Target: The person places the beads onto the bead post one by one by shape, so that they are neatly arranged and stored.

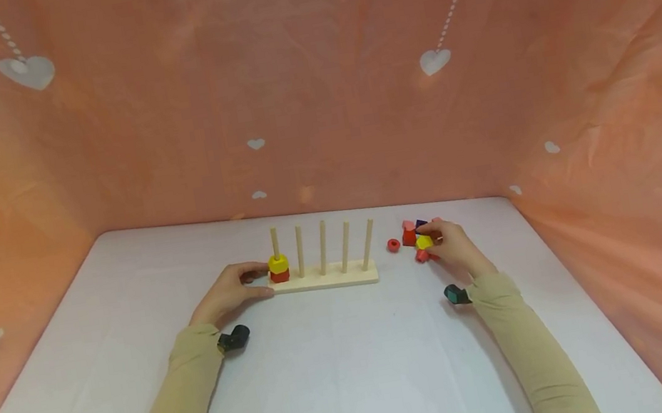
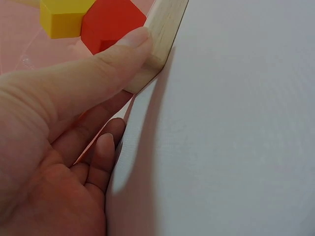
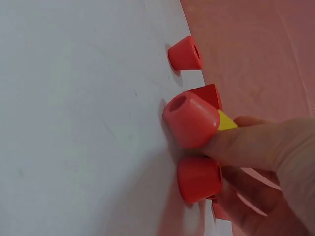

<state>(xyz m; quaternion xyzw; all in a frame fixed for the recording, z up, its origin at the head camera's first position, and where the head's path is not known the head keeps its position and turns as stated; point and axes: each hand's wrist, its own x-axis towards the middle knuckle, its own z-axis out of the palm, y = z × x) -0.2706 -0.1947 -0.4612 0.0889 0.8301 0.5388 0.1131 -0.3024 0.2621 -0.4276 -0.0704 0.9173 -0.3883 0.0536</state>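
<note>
My left hand (image 1: 233, 292) grips the left end of a wooden peg stand (image 1: 325, 281), thumb along its front edge in the left wrist view. Five upright pegs rise from this stand. On the leftmost one a yellow block (image 1: 278, 263) sits above a red block (image 1: 280, 276); the other pegs are bare. Over a cluster of small blocks to the right, my right hand (image 1: 455, 244) pinches a yellow block (image 1: 424, 241) between thumb and fingers. A red tapered bead (image 3: 192, 120) partly covers that block in the right wrist view, and another red bead (image 3: 199, 179) lies just beneath the thumb.
A lone red bead (image 1: 393, 246) lies between the stand and the cluster. Red, pink and dark blue blocks (image 1: 421, 224) crowd around the right fingers, some hidden by them. The white table (image 1: 358, 375) meets a pink curtain (image 1: 300, 96) at the back and sides.
</note>
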